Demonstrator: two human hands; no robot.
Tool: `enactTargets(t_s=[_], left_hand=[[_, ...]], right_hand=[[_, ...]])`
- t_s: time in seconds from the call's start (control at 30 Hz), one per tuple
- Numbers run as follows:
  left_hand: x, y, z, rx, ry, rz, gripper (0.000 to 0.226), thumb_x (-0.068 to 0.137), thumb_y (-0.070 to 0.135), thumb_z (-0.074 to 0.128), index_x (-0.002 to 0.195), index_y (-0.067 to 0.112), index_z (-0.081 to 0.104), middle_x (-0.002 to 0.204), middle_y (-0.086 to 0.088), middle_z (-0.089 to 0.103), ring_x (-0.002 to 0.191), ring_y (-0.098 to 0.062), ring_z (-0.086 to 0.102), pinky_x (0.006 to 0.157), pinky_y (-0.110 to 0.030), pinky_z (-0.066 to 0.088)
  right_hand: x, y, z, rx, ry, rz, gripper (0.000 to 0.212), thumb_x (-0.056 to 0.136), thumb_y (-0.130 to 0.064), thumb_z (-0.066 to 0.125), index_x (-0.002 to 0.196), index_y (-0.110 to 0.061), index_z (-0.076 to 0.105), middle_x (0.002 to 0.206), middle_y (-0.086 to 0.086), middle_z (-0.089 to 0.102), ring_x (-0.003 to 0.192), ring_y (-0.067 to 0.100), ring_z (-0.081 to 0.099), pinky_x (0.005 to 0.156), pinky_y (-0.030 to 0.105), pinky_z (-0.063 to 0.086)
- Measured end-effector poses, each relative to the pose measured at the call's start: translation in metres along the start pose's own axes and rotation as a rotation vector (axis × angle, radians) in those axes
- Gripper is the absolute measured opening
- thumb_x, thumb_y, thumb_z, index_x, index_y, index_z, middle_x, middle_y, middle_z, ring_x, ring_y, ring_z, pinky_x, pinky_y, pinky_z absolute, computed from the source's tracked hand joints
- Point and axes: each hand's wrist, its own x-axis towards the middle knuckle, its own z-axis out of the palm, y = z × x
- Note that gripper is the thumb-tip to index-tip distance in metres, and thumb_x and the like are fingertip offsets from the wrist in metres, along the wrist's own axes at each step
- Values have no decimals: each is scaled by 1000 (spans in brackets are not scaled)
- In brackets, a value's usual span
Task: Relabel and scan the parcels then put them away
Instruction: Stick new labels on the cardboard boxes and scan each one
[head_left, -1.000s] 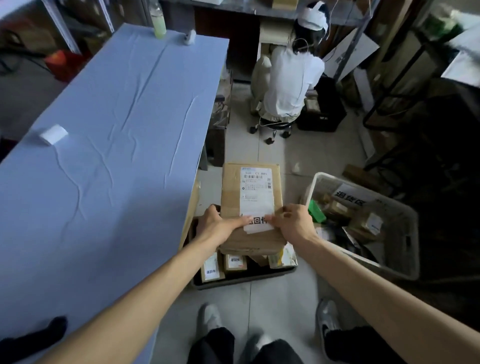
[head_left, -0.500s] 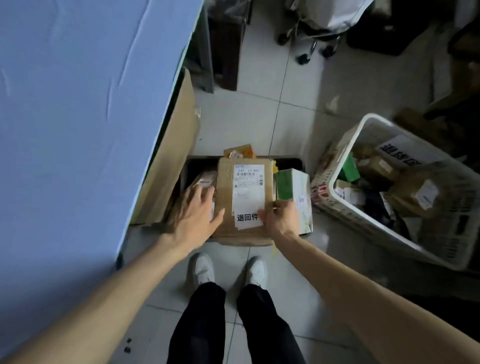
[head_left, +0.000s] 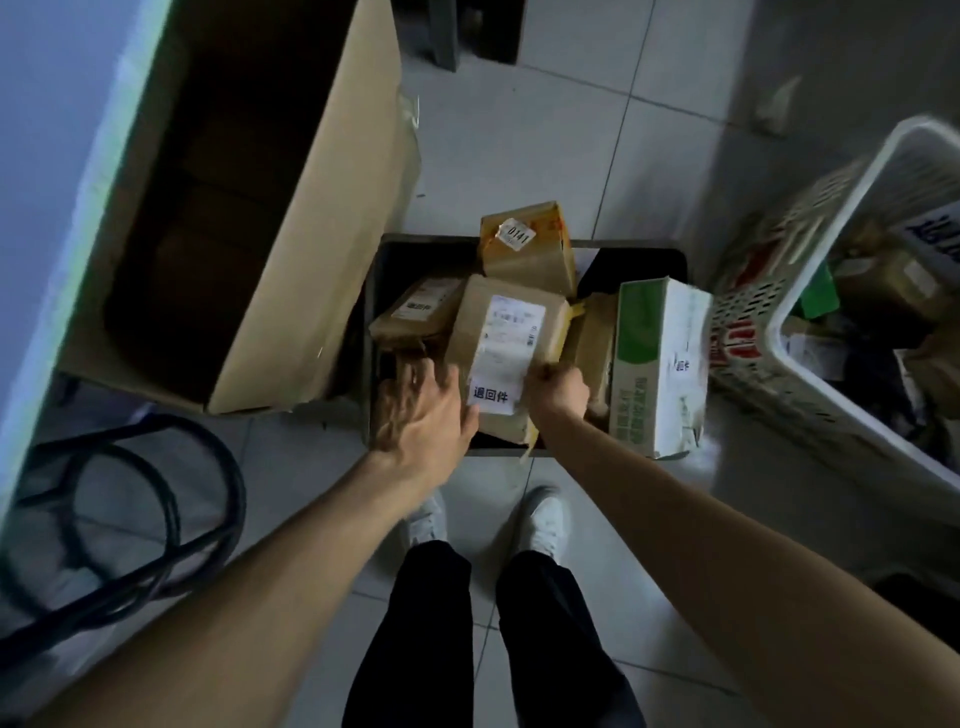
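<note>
A brown cardboard parcel (head_left: 498, 338) with a white shipping label and a white sticker with black characters lies tilted on other parcels in a black crate (head_left: 644, 260) on the floor. My right hand (head_left: 558, 392) grips the parcel's near right corner. My left hand (head_left: 423, 410) is spread flat, fingers straight, against the parcel's left edge. Around it in the crate are a smaller brown parcel (head_left: 423, 312), a yellow parcel marked 0141 (head_left: 524, 244) and a green and white carton (head_left: 657, 364).
A large open cardboard box (head_left: 311, 223) stands left of the crate under the blue table edge (head_left: 62, 171). A white plastic basket (head_left: 810, 364) with several parcels sits to the right. A black stool frame (head_left: 171, 509) is at lower left. My feet stand just before the crate.
I have bent down with the parcel from above the crate into it. The view tilted from the table and room to the floor. My left hand let go and spread open.
</note>
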Motion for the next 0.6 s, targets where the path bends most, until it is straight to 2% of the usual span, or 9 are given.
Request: enactTargets(t_s=[0.1, 0.17, 0.3, 0.37, 0.43, 0.6], left_hand=[[-1, -3, 0, 37, -4, -7, 49, 98, 44, 35, 130, 9, 39, 128, -14, 44, 118, -29, 43, 95, -39, 38], [-3, -5, -5, 50, 4, -7, 46, 98, 43, 35, 129, 9, 40, 128, -14, 45, 117, -29, 44, 94, -38, 38], [-13, -2, -34, 13, 24, -33, 45, 98, 41, 38, 128, 9, 41, 128, -14, 46, 120, -30, 44, 95, -40, 38], [-22, 1, -56, -54, 29, -70, 45, 97, 39, 41, 129, 8, 40, 130, -15, 46, 122, -32, 44, 97, -41, 37], [-34, 4, -86, -132, 46, -113, 48, 97, 37, 43, 133, 7, 38, 133, -17, 45, 124, -33, 43, 100, -42, 36], [-83, 3, -200, -363, 105, -105, 51, 98, 34, 42, 139, 5, 31, 140, -16, 39, 128, -33, 40, 103, -37, 34]], right_hand=[[0, 5, -1, -60, -14, 25, 38, 89, -21, 65, 119, -1, 52, 120, 14, 61, 106, 31, 61, 88, 36, 53], [-7, 4, -9, -119, 5, -13, 40, 89, -23, 64, 120, -3, 49, 121, 13, 60, 106, 31, 61, 86, 38, 53], [-34, -12, -39, -459, 34, -296, 47, 93, -38, 54, 128, -7, 46, 125, 12, 57, 112, 31, 55, 85, 38, 47], [-55, -31, -59, -640, 52, -373, 51, 93, -48, 47, 128, -12, 46, 127, 10, 55, 116, 31, 53, 87, 40, 46], [-82, -56, -81, -739, 49, -400, 50, 92, -52, 45, 124, -14, 49, 126, 7, 56, 115, 31, 52, 86, 38, 45], [-176, -130, -147, -833, 20, -500, 37, 89, -49, 45, 105, -17, 57, 109, 7, 64, 98, 29, 59, 72, 31, 44]])
